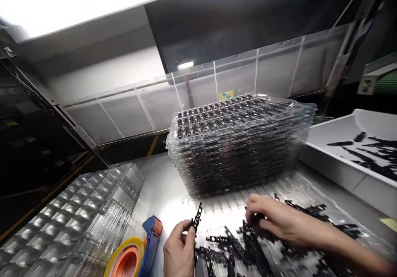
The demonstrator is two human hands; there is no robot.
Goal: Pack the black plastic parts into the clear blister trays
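The tall stack of clear trays (pixel 235 157) stands on the pale worktable (pixel 158 182), its top tray filled with rows of small dark parts. In front of the stack, toward its left end, the person's left hand (pixel 180 248) pinches a slim black part (pixel 197 219) between thumb and fingers; the part is perforated and points upward at a tilt. Nearer the right end and also in front of the stack, the right hand (pixel 269 215) reaches into the loose black pieces (pixel 235 244) with its fingers curled; blur and overlap make it hard to say whether it grips one. These pieces lie jumbled before the stack.

To the left of the stack sit a pile of clear trays (pixel 77 223) and, closer to the person, a blue tape dispenser (pixel 150 244) with a yellow tape roll (pixel 140 248). To the stack's right, a white bin (pixel 341 173) holds more black pieces.
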